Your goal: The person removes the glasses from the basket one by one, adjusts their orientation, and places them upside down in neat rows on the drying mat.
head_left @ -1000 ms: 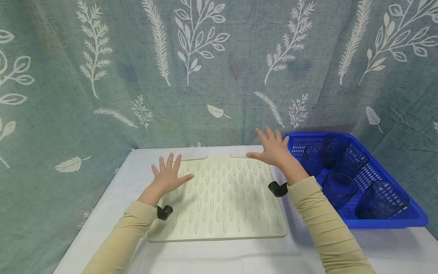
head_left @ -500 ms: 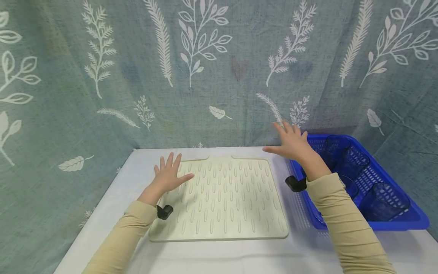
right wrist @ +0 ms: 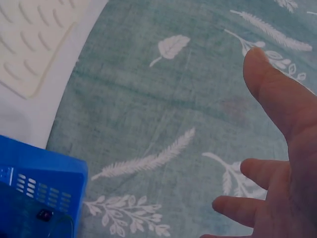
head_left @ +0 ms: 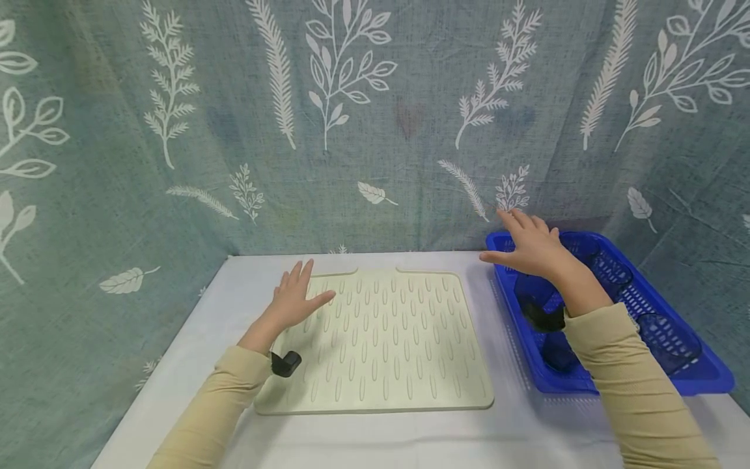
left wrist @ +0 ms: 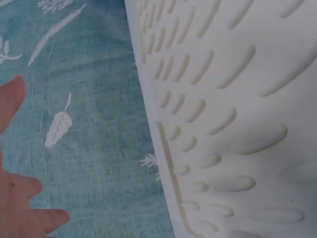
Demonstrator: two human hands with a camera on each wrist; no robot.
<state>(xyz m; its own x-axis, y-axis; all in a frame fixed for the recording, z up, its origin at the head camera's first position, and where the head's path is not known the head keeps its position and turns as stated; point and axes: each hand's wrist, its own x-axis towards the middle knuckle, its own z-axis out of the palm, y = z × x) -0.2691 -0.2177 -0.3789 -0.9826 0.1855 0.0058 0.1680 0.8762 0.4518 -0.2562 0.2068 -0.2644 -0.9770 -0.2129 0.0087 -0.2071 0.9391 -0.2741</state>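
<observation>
Tumblers [head_left: 592, 286], dark blue and see-through, stand in the blue basket [head_left: 711, 374], and that basket is your landmark: it sits on the white bench [head_left: 410, 443], just beside the right edge of the cream drying mat [head_left: 381, 345]. Your right hand [head_left: 536, 251] hangs over the basket's far left corner, fingers straight and spread, holding nothing; the nearest tumbler is directly below your wrist and partly hidden by it. Your left hand [head_left: 295, 299] lies flat on the mat's far left part, well apart from the basket, fingers relaxed, gripping nothing. So the right hand is plainly the nearer one, and the tumblers lie straight down from it and toward you. The basket's long axis runs from the leaf-print cloth [head_left: 375, 117] at the back toward you, slanting a little to your right, and the tumblers line up along it.

From the head view you see the whole layout. The right wrist view shows only the basket's corner [right wrist: 42, 191], a bit of the mat [right wrist: 34, 44] and your open fingers [right wrist: 277, 94] against the cloth, with no tumbler you can make out clearly. The left wrist view shows the mat's raised ribs [left wrist: 233, 129] close up, with your fingertips [left wrist: 12, 94] at the frame's edge.
</observation>
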